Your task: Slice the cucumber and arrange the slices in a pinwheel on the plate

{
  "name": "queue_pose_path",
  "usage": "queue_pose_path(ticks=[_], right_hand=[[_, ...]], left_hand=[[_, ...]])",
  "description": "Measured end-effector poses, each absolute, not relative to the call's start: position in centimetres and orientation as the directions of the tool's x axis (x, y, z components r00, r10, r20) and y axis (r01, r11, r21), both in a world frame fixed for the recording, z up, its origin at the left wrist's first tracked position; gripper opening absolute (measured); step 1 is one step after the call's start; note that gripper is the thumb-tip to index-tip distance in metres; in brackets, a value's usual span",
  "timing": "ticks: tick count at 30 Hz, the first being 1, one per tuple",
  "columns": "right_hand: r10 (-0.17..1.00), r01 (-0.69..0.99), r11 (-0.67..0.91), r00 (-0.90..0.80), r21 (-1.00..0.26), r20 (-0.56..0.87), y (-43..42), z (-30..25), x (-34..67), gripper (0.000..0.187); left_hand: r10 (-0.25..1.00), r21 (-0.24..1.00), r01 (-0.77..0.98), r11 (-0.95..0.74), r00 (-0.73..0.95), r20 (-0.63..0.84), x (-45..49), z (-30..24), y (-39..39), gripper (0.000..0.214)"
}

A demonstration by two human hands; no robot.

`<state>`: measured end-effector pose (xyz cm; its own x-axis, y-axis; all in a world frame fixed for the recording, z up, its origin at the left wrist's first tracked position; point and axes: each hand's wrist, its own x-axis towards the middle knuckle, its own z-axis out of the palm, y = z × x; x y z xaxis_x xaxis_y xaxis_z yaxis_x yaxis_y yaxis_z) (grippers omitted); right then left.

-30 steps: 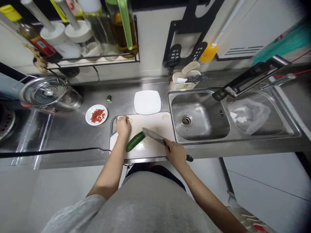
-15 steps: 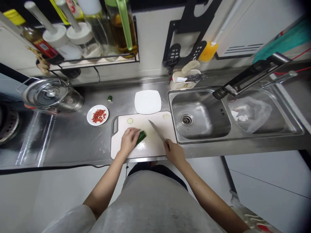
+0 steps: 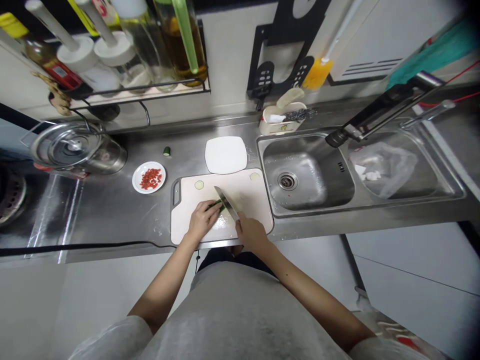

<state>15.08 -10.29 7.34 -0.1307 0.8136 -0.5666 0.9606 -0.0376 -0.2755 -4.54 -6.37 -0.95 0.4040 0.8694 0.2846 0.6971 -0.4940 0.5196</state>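
My left hand (image 3: 201,220) is closed over a green cucumber (image 3: 216,204) lying on the pale cutting board (image 3: 255,207). Only the cucumber's right end shows past my fingers. My right hand (image 3: 250,231) grips a kitchen knife (image 3: 226,202), its blade resting across that exposed cucumber end. Two cucumber slices lie on the board's far edge, one slice (image 3: 199,185) at the left and another slice (image 3: 254,176) at the right.
A white square plate (image 3: 225,154) sits behind the board. A small dish of red bits (image 3: 149,177) and a cucumber stub (image 3: 167,150) lie to the left, with a steel pot (image 3: 77,148) beyond. A double sink (image 3: 307,175) is at the right.
My left hand came back from the board's far left corner and closed over the cucumber. My right hand swung the knife left until the blade met the cucumber's end.
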Motion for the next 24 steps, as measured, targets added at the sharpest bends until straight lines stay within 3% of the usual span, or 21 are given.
queue_pose_path(ticks=[24], right_hand=[[0.815,0.957,-0.028,-0.146,-0.289,-0.560,-10.79,7.59,14.79,0.029]], left_hand=[[0.870,0.536,0.686,-0.492,0.398,0.290,-4.67,-1.17,-6.17,0.028]])
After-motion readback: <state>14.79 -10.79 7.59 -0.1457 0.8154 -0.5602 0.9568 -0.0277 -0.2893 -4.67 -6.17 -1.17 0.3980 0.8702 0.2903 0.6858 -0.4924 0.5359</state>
